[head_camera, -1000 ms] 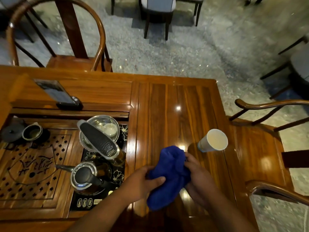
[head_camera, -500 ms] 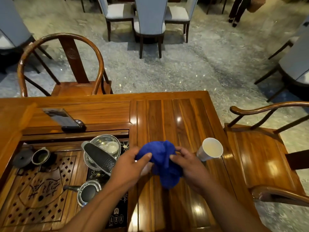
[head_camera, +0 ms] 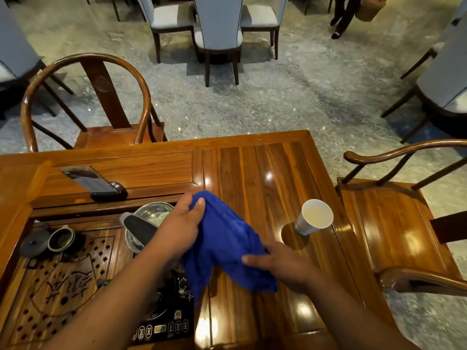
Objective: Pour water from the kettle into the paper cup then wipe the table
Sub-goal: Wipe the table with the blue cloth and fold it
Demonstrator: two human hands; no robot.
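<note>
Both hands are gripping the blue cloth (head_camera: 225,246) above the wooden table (head_camera: 265,178) — the left hand (head_camera: 180,229) pinching its upper end, the right hand (head_camera: 283,266) clutching its lower edge; the paper cup (head_camera: 313,220) is standing just right of it — upright.

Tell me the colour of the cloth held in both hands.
Deep blue: the cloth shows best in the head view.
</note>
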